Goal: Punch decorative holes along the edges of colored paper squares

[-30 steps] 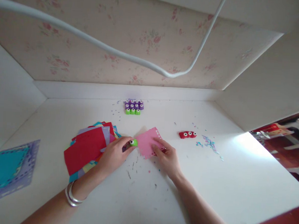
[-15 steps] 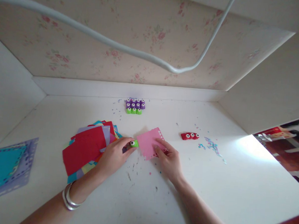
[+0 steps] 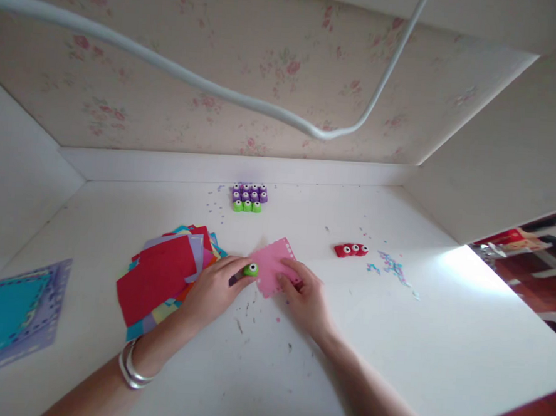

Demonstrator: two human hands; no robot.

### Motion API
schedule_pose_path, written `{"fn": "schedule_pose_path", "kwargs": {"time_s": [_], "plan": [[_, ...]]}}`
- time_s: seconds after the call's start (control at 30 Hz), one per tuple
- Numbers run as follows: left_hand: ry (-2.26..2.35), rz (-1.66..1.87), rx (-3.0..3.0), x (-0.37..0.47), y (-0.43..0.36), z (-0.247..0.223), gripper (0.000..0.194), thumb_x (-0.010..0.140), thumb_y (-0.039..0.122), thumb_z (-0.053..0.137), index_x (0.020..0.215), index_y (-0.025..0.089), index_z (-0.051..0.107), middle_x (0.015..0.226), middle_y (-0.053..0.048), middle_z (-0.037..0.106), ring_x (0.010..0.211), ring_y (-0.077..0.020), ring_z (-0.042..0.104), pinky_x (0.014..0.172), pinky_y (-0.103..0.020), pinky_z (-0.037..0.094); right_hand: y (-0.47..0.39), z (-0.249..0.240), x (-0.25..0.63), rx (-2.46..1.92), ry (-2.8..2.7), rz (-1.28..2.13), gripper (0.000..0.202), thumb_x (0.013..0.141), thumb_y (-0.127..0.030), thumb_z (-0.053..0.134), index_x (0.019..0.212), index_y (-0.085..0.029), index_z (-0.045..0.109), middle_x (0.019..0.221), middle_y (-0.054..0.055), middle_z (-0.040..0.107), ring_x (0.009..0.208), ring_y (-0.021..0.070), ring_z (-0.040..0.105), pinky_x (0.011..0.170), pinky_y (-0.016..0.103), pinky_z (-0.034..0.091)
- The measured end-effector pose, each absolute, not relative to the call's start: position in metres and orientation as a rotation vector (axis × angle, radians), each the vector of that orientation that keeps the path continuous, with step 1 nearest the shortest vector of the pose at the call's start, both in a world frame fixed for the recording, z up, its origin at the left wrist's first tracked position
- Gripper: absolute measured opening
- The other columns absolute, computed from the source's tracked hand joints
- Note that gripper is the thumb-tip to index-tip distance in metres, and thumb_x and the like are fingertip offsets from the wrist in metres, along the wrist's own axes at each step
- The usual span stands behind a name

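Note:
Between the thumb and fingers of my left hand [image 3: 216, 287] is a small green punch [image 3: 251, 269] with a white and black top, at the left edge of a pink paper square [image 3: 269, 267]. My right hand [image 3: 307, 298] pinches the right side of that paper, thumb and fingers on it. Small cut-out holes run along the paper's upper right edge. Just left of my left hand lies a pile of coloured paper [image 3: 161, 273], red on top. Several purple and green punches [image 3: 249, 197] stand in rows further back.
Red punches [image 3: 351, 250] sit to the right, beside scattered paper bits [image 3: 393, 267]. Blue and purple sheets with punched edges [image 3: 12, 311] lie at far left. A white cable [image 3: 196, 84] hangs across the wallpapered wall.
The green punch has turned so its top faces me more and now overlaps the paper's left edge. The pink paper and my right hand have shifted slightly left.

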State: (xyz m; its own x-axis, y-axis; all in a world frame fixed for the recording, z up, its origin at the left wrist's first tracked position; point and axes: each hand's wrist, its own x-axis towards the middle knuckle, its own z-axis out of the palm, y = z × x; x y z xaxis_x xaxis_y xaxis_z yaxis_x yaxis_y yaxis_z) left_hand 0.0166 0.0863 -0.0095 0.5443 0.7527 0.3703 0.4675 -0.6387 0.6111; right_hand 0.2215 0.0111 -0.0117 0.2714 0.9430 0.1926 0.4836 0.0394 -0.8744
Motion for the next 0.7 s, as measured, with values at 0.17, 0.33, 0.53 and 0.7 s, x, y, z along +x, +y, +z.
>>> {"fn": "schedule_pose_path", "kwargs": {"time_s": [0.17,0.33,0.53,0.7], "plan": [[0.982,0.863,2.346,0.015,0.085,-0.005,0.026,0.089,0.035,0.062,0.112,0.022,0.064,0.107,-0.006,0.070,0.101,-0.0203,0.065,0.092,-0.035,0.053,0.006,-0.004,0.225,-1.662,-1.503,0.599,0.034,0.088,-0.031,0.060,0.121,-0.023,0.062,0.120,0.010,0.064,0.090,0.0205,0.065,0.076,0.035,0.056],[0.991,0.828,2.328,0.013,0.084,-0.001,0.025,0.092,0.024,0.054,0.114,0.023,0.064,0.112,-0.004,0.070,0.104,-0.0197,0.065,0.095,-0.035,0.052,0.002,0.004,0.239,-1.691,-1.733,0.239,0.034,0.089,-0.032,0.059,0.122,-0.026,0.064,0.146,0.012,0.042,0.121,0.0295,0.052,0.095,0.047,0.050],[0.987,0.817,2.310,0.014,0.083,0.000,0.022,0.093,0.026,0.053,0.111,0.024,0.066,0.110,-0.003,0.070,0.104,-0.0185,0.065,0.095,-0.034,0.052,0.009,-0.004,0.250,-1.614,-2.084,0.184,0.028,0.094,-0.029,0.052,0.116,-0.030,0.068,0.131,0.006,0.061,0.126,0.0273,0.051,0.111,0.056,0.031],[0.985,0.834,2.303,0.015,0.082,0.001,0.021,0.093,0.027,0.054,0.108,0.023,0.068,0.106,-0.004,0.071,0.101,-0.0173,0.065,0.093,-0.033,0.052,0.010,-0.008,0.248,-1.595,-2.028,0.154,0.025,0.093,-0.033,0.055,0.112,-0.030,0.071,0.122,0.006,0.066,0.116,0.0247,0.058,0.108,0.053,0.035]]}}
